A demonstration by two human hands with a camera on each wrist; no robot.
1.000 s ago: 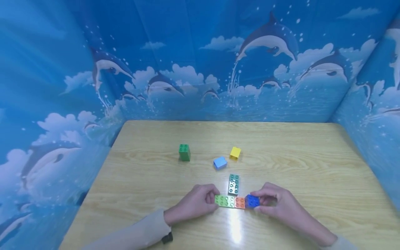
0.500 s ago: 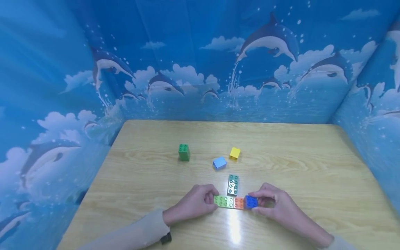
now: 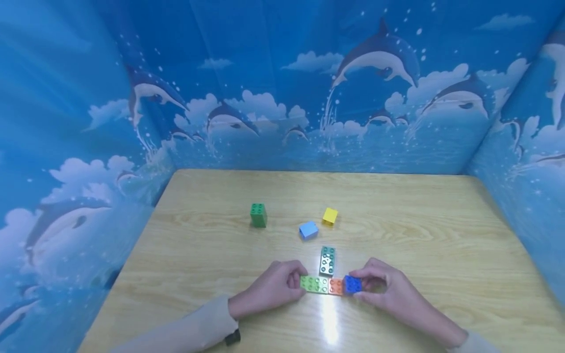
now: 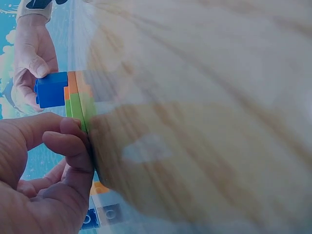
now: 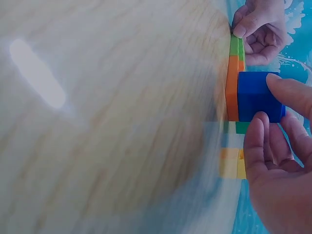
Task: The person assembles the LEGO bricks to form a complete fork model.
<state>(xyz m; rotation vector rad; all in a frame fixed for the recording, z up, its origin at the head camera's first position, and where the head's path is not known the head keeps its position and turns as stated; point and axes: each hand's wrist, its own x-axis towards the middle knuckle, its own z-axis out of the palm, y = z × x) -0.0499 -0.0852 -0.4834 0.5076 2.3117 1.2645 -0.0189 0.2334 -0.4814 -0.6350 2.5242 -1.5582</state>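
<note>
My left hand (image 3: 275,284) pinches the left end of a light green toy building brick (image 3: 314,284), lying flat with its studs up. An orange brick (image 3: 335,286) continues the row on its right. At the row's right end, thumb and fingers of my right hand (image 3: 388,289) grip a blue brick (image 3: 352,284). The right wrist view shows this blue brick (image 5: 253,96) standing over the orange brick (image 5: 232,90), their ends flush. Between the light green and the blue, orange studs show. A dark green brick (image 3: 327,261) lies just behind the row.
Farther back on the wooden table (image 3: 419,220) lie a light blue brick (image 3: 308,230) and a yellow brick (image 3: 329,216). A tall green brick (image 3: 258,215) stands to their left. Dolphin-printed blue cloth (image 3: 273,98) walls the table's back and sides.
The blue brick has straightened slightly over the orange one, with the right hand still gripping it. My left hand keeps its pinch on the light green brick. The other bricks stay put.
</note>
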